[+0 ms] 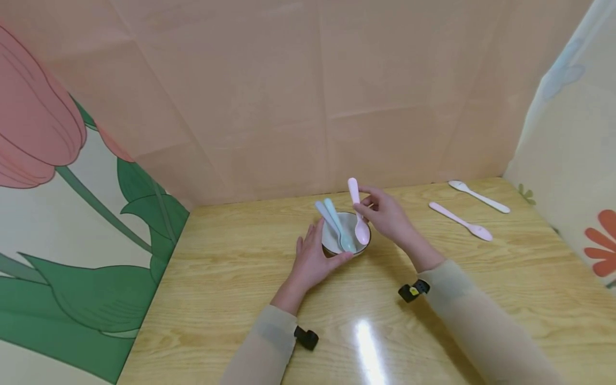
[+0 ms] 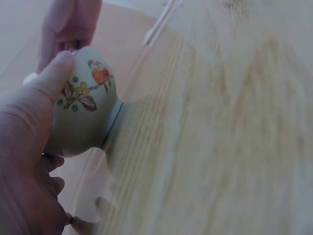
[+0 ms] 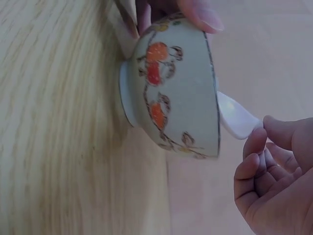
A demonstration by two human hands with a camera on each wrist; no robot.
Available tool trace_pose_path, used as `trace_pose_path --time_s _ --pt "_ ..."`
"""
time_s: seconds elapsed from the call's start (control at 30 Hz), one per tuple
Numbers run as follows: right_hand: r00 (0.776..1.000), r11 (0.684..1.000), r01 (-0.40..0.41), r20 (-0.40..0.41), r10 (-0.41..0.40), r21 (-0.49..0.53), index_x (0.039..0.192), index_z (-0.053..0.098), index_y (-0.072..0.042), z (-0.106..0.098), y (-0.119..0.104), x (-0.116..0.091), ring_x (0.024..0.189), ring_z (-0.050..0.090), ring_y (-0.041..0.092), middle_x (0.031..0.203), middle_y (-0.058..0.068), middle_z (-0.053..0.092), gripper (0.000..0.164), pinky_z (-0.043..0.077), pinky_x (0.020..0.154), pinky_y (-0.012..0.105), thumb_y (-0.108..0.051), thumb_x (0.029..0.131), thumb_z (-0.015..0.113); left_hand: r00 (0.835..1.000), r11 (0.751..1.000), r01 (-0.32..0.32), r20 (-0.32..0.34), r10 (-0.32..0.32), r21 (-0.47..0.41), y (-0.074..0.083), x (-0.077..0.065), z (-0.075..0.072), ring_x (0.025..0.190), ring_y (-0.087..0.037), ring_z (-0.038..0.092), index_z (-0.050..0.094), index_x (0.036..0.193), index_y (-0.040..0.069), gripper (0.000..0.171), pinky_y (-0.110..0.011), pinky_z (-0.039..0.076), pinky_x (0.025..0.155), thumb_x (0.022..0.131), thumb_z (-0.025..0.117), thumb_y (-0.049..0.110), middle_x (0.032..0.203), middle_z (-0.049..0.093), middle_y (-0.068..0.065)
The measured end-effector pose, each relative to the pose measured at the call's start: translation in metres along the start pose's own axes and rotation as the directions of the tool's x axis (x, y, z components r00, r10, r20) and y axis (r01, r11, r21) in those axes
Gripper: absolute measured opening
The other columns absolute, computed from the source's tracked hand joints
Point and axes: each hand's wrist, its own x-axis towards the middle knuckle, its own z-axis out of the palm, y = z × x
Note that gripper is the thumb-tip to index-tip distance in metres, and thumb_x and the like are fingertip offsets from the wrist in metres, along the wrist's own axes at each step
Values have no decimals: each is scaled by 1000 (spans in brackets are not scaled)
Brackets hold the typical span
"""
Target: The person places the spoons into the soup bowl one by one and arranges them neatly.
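A small bowl stands on the wooden table, its outside painted with birds and berries in both wrist views. My left hand grips it from the left, thumb at the near rim and fingers along the side. Inside lean a light blue spoon and a lavender-handled spoon, whose bowl end is mostly hidden. With thumb and fingers, my right hand pinches a pink spoon by its handle. That spoon's bowl end is over the bowl's right side; contact with the inside cannot be told.
To the right lie another pink spoon and, farther back, a white spoon. A peach-coloured backdrop rises behind the table. Flower-printed panels border both sides.
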Motion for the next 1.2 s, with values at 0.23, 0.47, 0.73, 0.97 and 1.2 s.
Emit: trace_pose_path --time_s 0.23,0.47,0.73,0.97,1.2 --pt "1000 1000 -1 2 1 -25 146 51 -14 14 1 1 77 64 23 97 10 67 51 53 62 32 -21 98 69 1000 1000 1 3 -1 11 0 0 0 152 -33 16 12 163 23 115 -63 7 118 78 64 79 164 26 -5" --pt "1000 999 -3 16 4 -49 146 51 -14 26 3 2 76 65 22 96 9 68 51 54 63 33 -21 98 69 1000 1000 -4 -2 4 9 1 -1 -1 152 -33 16 11 163 23 114 -63 8 117 79 66 77 165 26 -4" --pt "1000 996 -6 5 6 -92 147 50 -18 34 4 2 77 66 20 97 6 67 54 56 64 34 -24 97 70 1000 1000 -12 3 12 16 1 -1 -1 152 -34 15 10 163 22 114 -64 8 117 79 64 79 165 25 -5" --pt "1000 993 -21 -2 21 -115 149 48 -22 36 1 1 79 65 20 96 4 67 57 54 64 35 -23 97 70 1000 1000 -13 3 13 6 1 -1 -1 152 -34 15 9 163 22 114 -64 8 117 80 63 78 165 24 -8" --pt "1000 985 -14 -15 11 -172 150 47 -22 41 3 3 83 65 19 96 1 68 59 50 69 36 -23 97 71 1000 1000 -17 -7 17 8 0 -1 -1 152 -33 16 11 163 24 114 -65 9 116 79 64 79 165 24 -2"
